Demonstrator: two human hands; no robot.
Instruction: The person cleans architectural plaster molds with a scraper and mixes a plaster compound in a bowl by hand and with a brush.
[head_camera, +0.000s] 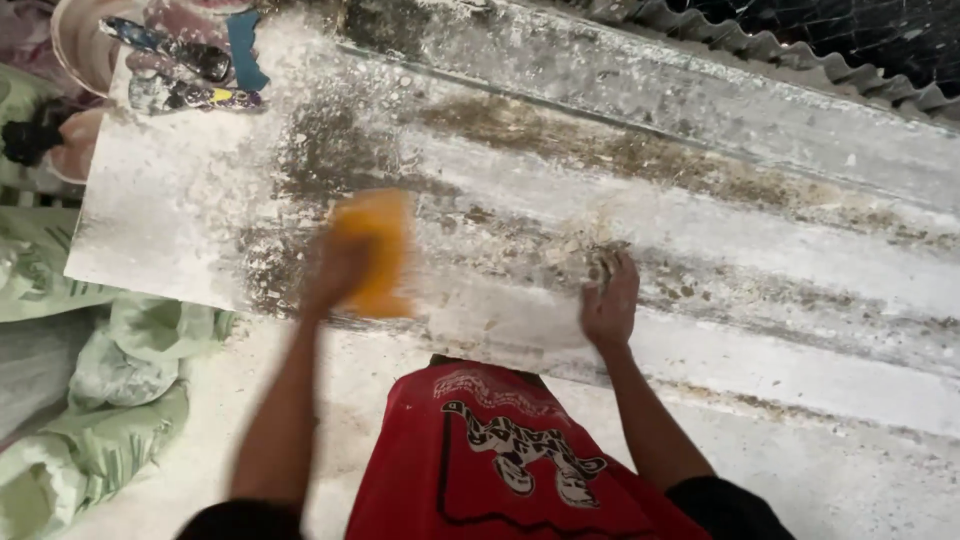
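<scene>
A long, dirty white slab (700, 130), stained brown and grey, is seen running across the view. Green patterned cloth (90, 380) is piled below its left end, on the pale floor. A red garment with a printed figure (500, 460) is seen at the near edge, on the person's lap. An orange sponge (375, 250), blurred, is gripped by the left hand (335, 270) near the slab's near edge, fingers closed around it. The right hand (608, 300) is laid on the same edge, fingers bent over crumbly dirt; how wide they are cannot be told.
</scene>
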